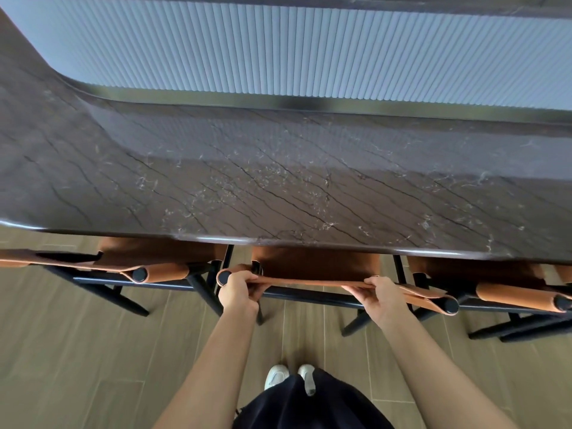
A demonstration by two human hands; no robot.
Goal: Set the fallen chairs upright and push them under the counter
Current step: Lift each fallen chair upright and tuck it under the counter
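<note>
Middle chair (pixel 315 263): upright on its black legs, tan leather seat tucked under the near edge of the counter (pixel 278 181). Only the leather back band (pixel 309 281) and the rear legs stand clear of the edge, on the near side.

Left hand (pixel 240 291): grips the back band near its left end, just beside the black round post cap. Fingers curl over the top of the leather, thumb below. Closed on the band.

Right hand (pixel 379 297): grips the same band toward its right end, fingers wrapped over the top edge. Closed on the band. Both arms reach out from the near side, roughly parallel.

Left chair (pixel 161 255): upright, seat under the counter, its back post just beside the middle chair's left post. At the far left edge of view there is more tan leather; I cannot tell what it belongs to.

Right chair (pixel 483 274): upright, seat under the counter, its back band overlapping the right end of the middle chair's band in this view.

The counter is dark brown stone with black and white veins. A pale fluted panel (pixel 309 51) lies beyond its far edge.

The floor (pixel 77 351) is grey-brown plank tile. 2 white shoes (pixel 277 376) and a dark garment (pixel 309 404) show at the near edge, between the arms.
</note>
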